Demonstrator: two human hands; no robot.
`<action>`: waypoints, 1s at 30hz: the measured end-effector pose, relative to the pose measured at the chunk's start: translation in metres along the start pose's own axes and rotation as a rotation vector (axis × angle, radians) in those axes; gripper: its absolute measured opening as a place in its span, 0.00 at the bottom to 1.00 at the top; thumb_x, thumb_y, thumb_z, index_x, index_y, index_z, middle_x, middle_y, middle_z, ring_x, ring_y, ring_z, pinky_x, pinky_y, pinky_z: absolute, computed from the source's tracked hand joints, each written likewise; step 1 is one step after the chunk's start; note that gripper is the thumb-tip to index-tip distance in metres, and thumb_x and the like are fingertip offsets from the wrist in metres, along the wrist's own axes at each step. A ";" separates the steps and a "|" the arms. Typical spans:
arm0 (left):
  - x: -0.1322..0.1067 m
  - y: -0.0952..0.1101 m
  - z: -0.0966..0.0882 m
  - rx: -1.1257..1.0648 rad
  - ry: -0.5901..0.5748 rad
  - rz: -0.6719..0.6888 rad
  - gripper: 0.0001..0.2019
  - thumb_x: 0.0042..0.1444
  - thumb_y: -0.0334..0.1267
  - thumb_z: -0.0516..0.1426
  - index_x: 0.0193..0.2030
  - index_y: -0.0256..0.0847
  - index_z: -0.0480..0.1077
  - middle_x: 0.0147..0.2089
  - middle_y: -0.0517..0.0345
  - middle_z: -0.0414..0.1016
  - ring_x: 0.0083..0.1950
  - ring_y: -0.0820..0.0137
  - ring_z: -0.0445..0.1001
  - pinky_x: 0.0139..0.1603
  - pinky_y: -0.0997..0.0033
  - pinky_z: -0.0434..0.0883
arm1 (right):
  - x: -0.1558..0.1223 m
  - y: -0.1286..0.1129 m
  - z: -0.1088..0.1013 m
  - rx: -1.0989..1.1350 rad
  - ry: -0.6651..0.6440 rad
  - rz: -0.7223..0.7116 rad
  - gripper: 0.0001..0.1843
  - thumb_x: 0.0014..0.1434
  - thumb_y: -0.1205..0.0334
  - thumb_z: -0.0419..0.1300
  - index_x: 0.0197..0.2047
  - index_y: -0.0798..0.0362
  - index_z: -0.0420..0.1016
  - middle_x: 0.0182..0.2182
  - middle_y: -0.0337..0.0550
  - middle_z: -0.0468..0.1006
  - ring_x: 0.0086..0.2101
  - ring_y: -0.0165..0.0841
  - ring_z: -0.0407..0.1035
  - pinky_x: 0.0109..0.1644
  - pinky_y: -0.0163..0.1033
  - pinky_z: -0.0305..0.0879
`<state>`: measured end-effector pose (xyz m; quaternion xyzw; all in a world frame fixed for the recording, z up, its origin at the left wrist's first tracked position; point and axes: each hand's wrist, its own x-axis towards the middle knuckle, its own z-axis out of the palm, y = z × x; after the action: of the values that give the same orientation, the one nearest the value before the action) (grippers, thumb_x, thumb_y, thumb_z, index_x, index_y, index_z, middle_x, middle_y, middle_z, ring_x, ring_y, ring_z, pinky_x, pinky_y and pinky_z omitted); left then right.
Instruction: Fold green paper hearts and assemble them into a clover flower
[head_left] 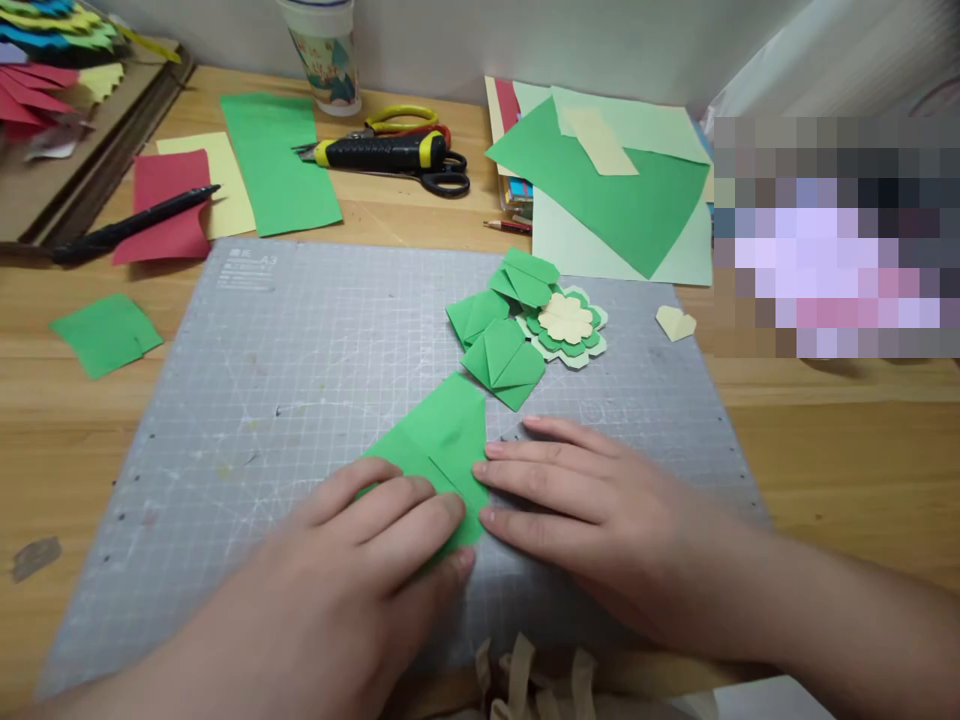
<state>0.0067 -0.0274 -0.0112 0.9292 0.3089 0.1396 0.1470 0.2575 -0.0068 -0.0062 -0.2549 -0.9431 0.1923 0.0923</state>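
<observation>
A partly folded sheet of green paper (pixel 442 430) lies on the grey cutting mat (pixel 247 400), a crease slit across its middle. My left hand (pixel 390 530) grips its lower left part, fingers bent over the top and thumb at the bottom edge. Flat on the mat, my right hand (pixel 592 500) has its fingers stretched out, their tips touching the paper's right edge. Just beyond are several folded green paper pieces (pixel 504 358), grouped beside a layered paper flower (pixel 566 318) with a cream top.
At the back are black-and-yellow scissors and a cutter (pixel 382 152), a paper cup (pixel 326 55) and stacked coloured sheets (pixel 622 200). A black pen (pixel 139 222) crosses red paper at left. A green square (pixel 106 335) and a cream heart (pixel 676 323) flank the mat.
</observation>
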 end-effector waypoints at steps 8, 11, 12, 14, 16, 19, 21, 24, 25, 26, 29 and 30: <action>0.004 -0.007 -0.009 -0.126 -0.056 -0.012 0.15 0.63 0.36 0.47 0.31 0.48 0.72 0.39 0.64 0.78 0.42 0.66 0.73 0.52 0.62 0.63 | -0.005 0.000 -0.002 0.041 -0.069 0.002 0.19 0.63 0.70 0.53 0.56 0.54 0.73 0.62 0.48 0.70 0.64 0.39 0.58 0.71 0.54 0.42; 0.004 -0.007 -0.010 -0.121 -0.089 -0.035 0.13 0.59 0.29 0.48 0.31 0.47 0.71 0.40 0.64 0.78 0.43 0.66 0.72 0.54 0.62 0.61 | -0.006 -0.001 -0.001 0.046 -0.059 0.016 0.18 0.63 0.71 0.53 0.55 0.53 0.73 0.61 0.48 0.70 0.64 0.38 0.58 0.72 0.54 0.41; 0.004 -0.007 -0.010 -0.115 -0.092 -0.035 0.14 0.59 0.29 0.48 0.33 0.47 0.72 0.40 0.64 0.78 0.43 0.66 0.72 0.54 0.61 0.61 | -0.006 -0.001 -0.001 0.046 -0.050 0.019 0.18 0.63 0.71 0.53 0.54 0.53 0.74 0.61 0.47 0.71 0.63 0.38 0.59 0.72 0.53 0.41; 0.006 -0.008 -0.009 -0.105 -0.080 -0.005 0.14 0.60 0.30 0.48 0.38 0.49 0.73 0.40 0.64 0.78 0.43 0.65 0.72 0.53 0.61 0.59 | -0.005 -0.001 -0.001 0.047 -0.035 0.023 0.18 0.63 0.72 0.53 0.54 0.53 0.74 0.60 0.47 0.72 0.63 0.37 0.60 0.72 0.53 0.41; 0.007 -0.008 -0.009 -0.107 -0.053 0.032 0.15 0.62 0.32 0.47 0.39 0.50 0.74 0.41 0.65 0.78 0.42 0.66 0.71 0.52 0.61 0.58 | -0.004 -0.001 -0.002 0.053 -0.027 0.022 0.18 0.62 0.72 0.53 0.54 0.54 0.74 0.60 0.47 0.72 0.63 0.37 0.61 0.72 0.52 0.41; 0.009 -0.008 -0.011 -0.158 -0.063 0.014 0.14 0.62 0.32 0.48 0.37 0.51 0.74 0.40 0.67 0.77 0.41 0.68 0.71 0.52 0.62 0.58 | -0.003 -0.001 -0.002 0.057 -0.028 0.025 0.19 0.62 0.74 0.52 0.54 0.54 0.74 0.60 0.47 0.73 0.62 0.36 0.61 0.72 0.52 0.41; 0.009 -0.007 -0.015 -0.226 -0.113 -0.049 0.11 0.61 0.32 0.51 0.36 0.50 0.73 0.39 0.68 0.77 0.40 0.70 0.71 0.52 0.63 0.59 | -0.003 -0.001 -0.002 0.057 -0.024 0.028 0.19 0.62 0.74 0.52 0.54 0.55 0.74 0.59 0.47 0.73 0.62 0.36 0.61 0.72 0.52 0.41; 0.011 -0.006 -0.019 -0.297 -0.136 -0.164 0.08 0.63 0.32 0.52 0.35 0.46 0.70 0.34 0.66 0.74 0.37 0.71 0.71 0.49 0.64 0.62 | -0.002 -0.001 -0.002 0.063 -0.012 0.028 0.19 0.61 0.75 0.53 0.53 0.55 0.74 0.58 0.47 0.74 0.62 0.36 0.61 0.72 0.51 0.41; 0.012 -0.007 -0.019 -0.289 -0.114 -0.194 0.08 0.64 0.32 0.51 0.35 0.45 0.69 0.33 0.65 0.73 0.36 0.71 0.71 0.46 0.64 0.62 | -0.002 -0.001 -0.002 0.067 -0.008 0.028 0.19 0.60 0.75 0.53 0.53 0.55 0.74 0.58 0.46 0.74 0.62 0.36 0.62 0.72 0.51 0.41; 0.013 -0.008 -0.019 -0.264 -0.084 -0.220 0.08 0.64 0.33 0.51 0.34 0.44 0.68 0.32 0.64 0.72 0.35 0.70 0.70 0.44 0.63 0.63 | -0.002 -0.001 -0.002 0.070 -0.005 0.027 0.19 0.60 0.75 0.53 0.52 0.55 0.74 0.58 0.46 0.75 0.62 0.36 0.62 0.72 0.51 0.41; 0.018 -0.012 -0.014 -0.149 0.000 -0.272 0.08 0.63 0.35 0.53 0.31 0.42 0.67 0.32 0.60 0.70 0.35 0.66 0.69 0.38 0.62 0.62 | -0.002 -0.002 -0.002 0.067 -0.009 0.031 0.19 0.60 0.75 0.53 0.53 0.55 0.74 0.58 0.45 0.75 0.62 0.35 0.62 0.72 0.50 0.39; 0.019 -0.014 -0.011 -0.115 0.013 -0.287 0.08 0.62 0.36 0.54 0.30 0.41 0.66 0.32 0.59 0.70 0.35 0.65 0.68 0.38 0.61 0.61 | -0.002 -0.002 -0.002 0.064 -0.015 0.032 0.20 0.60 0.76 0.52 0.53 0.55 0.74 0.58 0.45 0.75 0.62 0.35 0.62 0.72 0.50 0.39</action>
<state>0.0103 -0.0026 -0.0023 0.8647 0.4309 0.1405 0.2164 0.2588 -0.0087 -0.0035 -0.2653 -0.9330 0.2259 0.0902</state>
